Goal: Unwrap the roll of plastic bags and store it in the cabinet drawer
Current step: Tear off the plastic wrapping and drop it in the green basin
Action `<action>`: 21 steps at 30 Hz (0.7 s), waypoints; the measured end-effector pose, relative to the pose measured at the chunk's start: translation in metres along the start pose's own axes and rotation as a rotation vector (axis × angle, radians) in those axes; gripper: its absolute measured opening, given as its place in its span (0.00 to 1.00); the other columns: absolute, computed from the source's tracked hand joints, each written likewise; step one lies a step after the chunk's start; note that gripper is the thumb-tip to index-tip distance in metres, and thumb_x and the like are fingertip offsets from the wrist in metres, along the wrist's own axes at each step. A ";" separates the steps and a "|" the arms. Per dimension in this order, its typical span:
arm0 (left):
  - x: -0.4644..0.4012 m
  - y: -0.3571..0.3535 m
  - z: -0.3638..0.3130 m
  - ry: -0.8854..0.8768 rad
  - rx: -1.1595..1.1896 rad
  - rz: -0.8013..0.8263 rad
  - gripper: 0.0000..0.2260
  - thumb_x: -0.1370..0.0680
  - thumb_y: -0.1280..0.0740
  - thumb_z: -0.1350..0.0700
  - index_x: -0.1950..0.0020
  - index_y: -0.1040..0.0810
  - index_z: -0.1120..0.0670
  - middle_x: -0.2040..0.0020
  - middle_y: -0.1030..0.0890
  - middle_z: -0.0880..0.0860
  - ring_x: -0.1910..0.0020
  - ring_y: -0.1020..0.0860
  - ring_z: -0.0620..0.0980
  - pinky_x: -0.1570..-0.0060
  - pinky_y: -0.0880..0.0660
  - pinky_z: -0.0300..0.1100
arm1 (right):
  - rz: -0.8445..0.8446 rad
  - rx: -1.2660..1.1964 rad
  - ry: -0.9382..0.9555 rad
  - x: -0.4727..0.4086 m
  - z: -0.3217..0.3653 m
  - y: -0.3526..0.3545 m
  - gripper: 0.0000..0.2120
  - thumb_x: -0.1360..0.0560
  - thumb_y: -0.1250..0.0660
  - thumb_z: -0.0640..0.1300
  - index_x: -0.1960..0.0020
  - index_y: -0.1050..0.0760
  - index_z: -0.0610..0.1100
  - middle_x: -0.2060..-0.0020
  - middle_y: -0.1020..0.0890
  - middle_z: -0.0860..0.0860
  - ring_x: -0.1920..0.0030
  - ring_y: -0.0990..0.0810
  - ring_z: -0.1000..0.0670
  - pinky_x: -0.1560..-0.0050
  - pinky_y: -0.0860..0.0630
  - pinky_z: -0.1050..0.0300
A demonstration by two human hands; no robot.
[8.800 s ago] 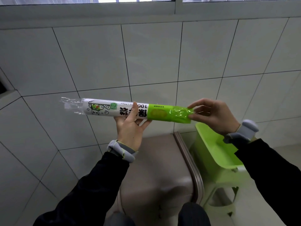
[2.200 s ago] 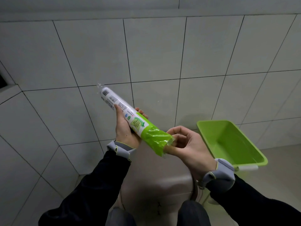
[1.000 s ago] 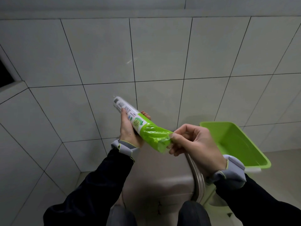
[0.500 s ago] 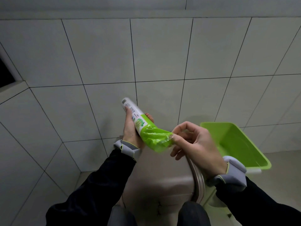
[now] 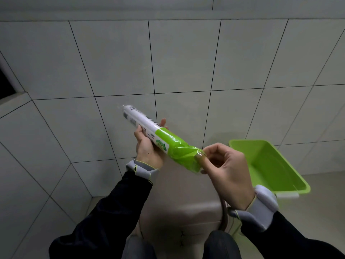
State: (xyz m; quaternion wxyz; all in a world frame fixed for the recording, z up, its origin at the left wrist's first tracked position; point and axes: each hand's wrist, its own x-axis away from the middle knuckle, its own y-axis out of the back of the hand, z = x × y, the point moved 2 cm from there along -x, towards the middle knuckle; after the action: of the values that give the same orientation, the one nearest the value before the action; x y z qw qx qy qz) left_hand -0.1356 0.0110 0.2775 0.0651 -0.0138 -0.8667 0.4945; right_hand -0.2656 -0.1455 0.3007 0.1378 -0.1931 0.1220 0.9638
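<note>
Step in hand: unwrapping, by my reading; the clear film is not yet off the roll of plastic bags (image 5: 158, 139), and the storing has not begun.
Roll, place: held in the air at the middle of the view, tilted, its white end toward 10 o'clock and its green end toward 4 o'clock, in front of the tiled wall (image 5: 186, 62).
Left hand (image 5: 149, 148): closed around the middle of the roll from below, thumb on the near side, fingertips showing over the far side.
Right hand (image 5: 225, 171): thumb and fingers pinched together on the crumpled film at the green end, the thumb pressed under the wrap.
Next move, as I judge it: the right hand needs to tear or peel the film off the end while the left hand holds the roll firm; thin film may stretch rather than split.
Cabinet drawer: none in view.
Count: one roll, two hands, one green tub (image 5: 268, 165) at 3 o'clock, one beige rounded object (image 5: 186, 193) at 6 o'clock, below the hands, which I cannot identify.
</note>
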 end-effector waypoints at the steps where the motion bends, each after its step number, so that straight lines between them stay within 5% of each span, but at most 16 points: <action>1: 0.000 0.000 0.001 0.012 0.005 0.000 0.27 0.20 0.49 0.41 0.67 0.24 0.55 0.53 0.16 0.54 0.65 0.20 0.50 0.63 0.26 0.40 | -0.026 0.017 0.036 -0.001 0.002 0.000 0.07 0.29 0.25 0.41 0.63 0.22 0.45 0.70 0.16 0.49 0.70 0.18 0.50 0.66 0.20 0.55; 6: -0.001 0.002 0.005 0.094 0.036 -0.015 0.20 0.19 0.49 0.42 0.45 0.26 0.55 0.51 0.17 0.59 0.55 0.20 0.54 0.54 0.24 0.45 | -0.090 0.060 0.154 0.001 0.011 -0.001 0.07 0.31 0.25 0.36 0.61 0.21 0.46 0.69 0.17 0.51 0.70 0.19 0.57 0.67 0.23 0.64; 10: -0.004 0.000 0.006 0.126 0.032 -0.034 0.28 0.23 0.43 0.34 0.38 0.28 0.56 0.56 0.17 0.58 0.56 0.21 0.56 0.55 0.22 0.48 | -0.106 0.146 0.290 0.001 0.015 0.002 0.04 0.31 0.27 0.40 0.58 0.20 0.46 0.63 0.17 0.54 0.62 0.18 0.55 0.62 0.22 0.61; 16: 0.006 -0.009 0.006 0.158 0.123 0.037 0.20 0.25 0.35 0.42 0.61 0.26 0.59 0.67 0.24 0.53 0.69 0.21 0.52 0.55 0.27 0.45 | -0.073 0.119 0.359 0.006 0.010 -0.001 0.02 0.29 0.29 0.39 0.58 0.21 0.44 0.61 0.18 0.52 0.58 0.19 0.51 0.61 0.23 0.51; 21: 0.015 -0.010 0.002 0.073 0.158 0.078 0.19 0.25 0.41 0.45 0.64 0.27 0.59 0.69 0.25 0.54 0.69 0.23 0.52 0.64 0.24 0.39 | -0.078 0.105 0.377 0.006 0.008 -0.002 0.03 0.29 0.29 0.38 0.61 0.21 0.42 0.59 0.16 0.53 0.56 0.18 0.52 0.60 0.22 0.52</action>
State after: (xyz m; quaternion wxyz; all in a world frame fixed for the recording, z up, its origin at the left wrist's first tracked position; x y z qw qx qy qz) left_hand -0.1501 0.0051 0.2868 0.0780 -0.0603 -0.8209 0.5626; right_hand -0.2732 -0.1399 0.3047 0.1597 -0.3674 0.1883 0.8967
